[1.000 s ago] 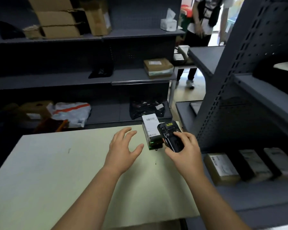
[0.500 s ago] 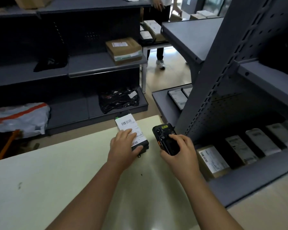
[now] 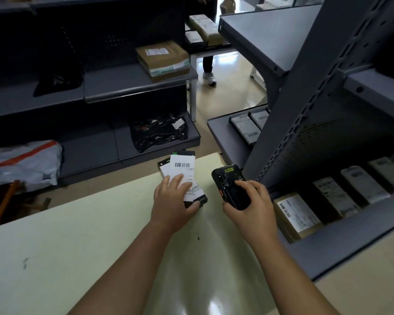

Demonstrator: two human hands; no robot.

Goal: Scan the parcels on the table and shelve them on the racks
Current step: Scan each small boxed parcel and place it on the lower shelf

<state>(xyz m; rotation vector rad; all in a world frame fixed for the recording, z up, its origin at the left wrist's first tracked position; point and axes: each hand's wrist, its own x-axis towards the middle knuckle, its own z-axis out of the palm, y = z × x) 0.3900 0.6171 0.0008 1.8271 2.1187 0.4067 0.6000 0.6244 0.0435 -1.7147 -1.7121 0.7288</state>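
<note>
1. A second ago our left hand [image 3: 173,201] hovered open. It now grips the parcel [image 3: 182,169] at the table's [image 3: 77,235] far edge, fingers over its label.
2. Our right hand [image 3: 253,205] is wrapped around the scanner [image 3: 230,180], just beside the parcel. We judge shelving comes next.
3. The rack upright [image 3: 305,110] and shelved boxes [image 3: 296,214] crowd the right.

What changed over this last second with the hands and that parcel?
The left hand, which hovered open above the table, came down onto the parcel and now holds it, fingers on top, thumb round the near end. The right hand kept hold of the scanner; the parcel stayed at the table's far edge.
</note>
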